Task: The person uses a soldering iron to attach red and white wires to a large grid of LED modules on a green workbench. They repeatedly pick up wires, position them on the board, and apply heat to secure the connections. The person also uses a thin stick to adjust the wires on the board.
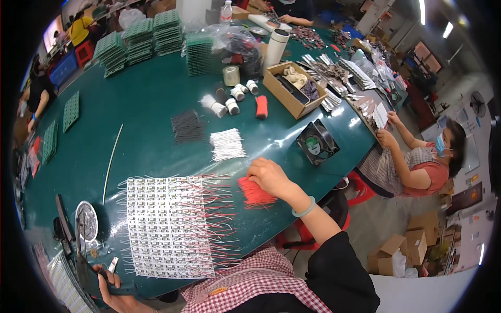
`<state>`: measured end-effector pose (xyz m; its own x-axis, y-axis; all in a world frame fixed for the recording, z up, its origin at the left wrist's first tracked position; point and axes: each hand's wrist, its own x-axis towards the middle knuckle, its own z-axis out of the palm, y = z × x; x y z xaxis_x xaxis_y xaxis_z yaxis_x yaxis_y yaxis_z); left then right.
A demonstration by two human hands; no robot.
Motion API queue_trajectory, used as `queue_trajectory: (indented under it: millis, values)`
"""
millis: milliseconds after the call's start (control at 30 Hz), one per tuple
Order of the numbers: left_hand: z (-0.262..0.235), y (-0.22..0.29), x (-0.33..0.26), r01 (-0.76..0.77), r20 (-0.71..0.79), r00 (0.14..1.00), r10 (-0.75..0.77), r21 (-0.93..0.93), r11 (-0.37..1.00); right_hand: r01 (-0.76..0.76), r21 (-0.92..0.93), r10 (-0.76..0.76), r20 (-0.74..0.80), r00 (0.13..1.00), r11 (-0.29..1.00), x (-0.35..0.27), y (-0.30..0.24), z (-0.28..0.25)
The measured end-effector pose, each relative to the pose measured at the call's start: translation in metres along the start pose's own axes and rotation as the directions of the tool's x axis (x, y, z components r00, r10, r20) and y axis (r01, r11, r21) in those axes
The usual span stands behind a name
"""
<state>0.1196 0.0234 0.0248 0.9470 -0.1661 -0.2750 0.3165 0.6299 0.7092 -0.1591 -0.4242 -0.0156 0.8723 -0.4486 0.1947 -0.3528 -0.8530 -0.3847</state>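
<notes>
My right hand point(271, 178) reaches over a pile of short red wires point(257, 194), its fingers bent together at the pile's far end; what is between the fingertips is hidden. At the lower left, my left hand point(110, 292) is closed round the handle of a dark gun-shaped tool point(82, 266), perhaps a soldering gun. Between the hands lies a white panel of small circuit boards point(169, 224). Red and white wires stick out of its right side, and thin pale wires out of its left. Bundles of white wires point(227, 145) and black wires point(188, 127) lie beyond it.
A round metal dish point(86, 221) stands left of the panel. Farther right are a black fan point(318, 142) and a cardboard box point(295, 91). Stacked green boards point(138, 41) and a white bottle point(276, 48) stand at the back. A masked co-worker point(417, 156) handles a white strip at right.
</notes>
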Motion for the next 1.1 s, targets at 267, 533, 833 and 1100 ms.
queue_trajectory:
  millis: [267,533,833,1100]
  values:
    - [0.038,-0.007,-0.022,-0.108,-0.024,0.994,0.11,0.098,0.989,0.032,-0.03,-0.033,-0.058,0.998,0.999,-0.008,0.006,0.004]
    - [0.04,-0.006,-0.027,-0.251,0.081,0.968,0.238,0.248,0.936,0.042,0.009,-0.042,-0.053,0.998,0.999,-0.01,0.009,0.01]
    - [0.049,-0.005,-0.031,-0.187,0.056,0.982,0.18,0.17,0.967,0.003,0.004,-0.002,-0.1,0.995,1.0,-0.011,0.0,0.007]
    - [0.04,-0.003,-0.023,-0.186,0.092,0.981,0.172,0.176,0.967,-0.005,-0.041,0.001,-0.104,0.995,0.999,-0.006,-0.01,-0.013]
